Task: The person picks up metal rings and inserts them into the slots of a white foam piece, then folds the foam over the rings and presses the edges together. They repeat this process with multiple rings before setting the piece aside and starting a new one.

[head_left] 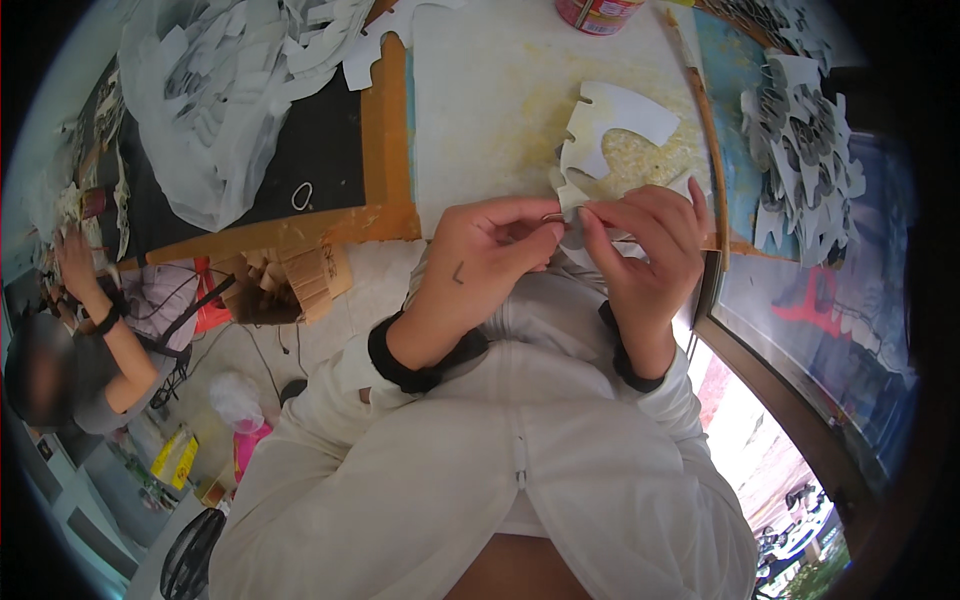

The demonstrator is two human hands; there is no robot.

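A curved white cut piece (pixel 625 108), shaped like part of a shoe upper, lies on the glue-stained board with its narrow lower end at the near edge. My left hand (pixel 472 262) is closed, thumb and forefinger pinching that end. From the other side, my right hand (pixel 652 245) pinches it too, its thumb and forefinger close to the left fingertips and its other fingers raised and loosely curled. A small grey part (pixel 574 236) shows between the hands; whether it is the piece's underside or a separate layer, I cannot tell.
Yellowish glue marks the white board (pixel 480 110). A red can (pixel 598 14) stands at its far edge, a thin stick (pixel 708 130) along its right. Stacked cut pieces (pixel 805 150) lie right; a plastic bag of pieces (pixel 205 120) lies left. Another person (pixel 110 350) works far left.
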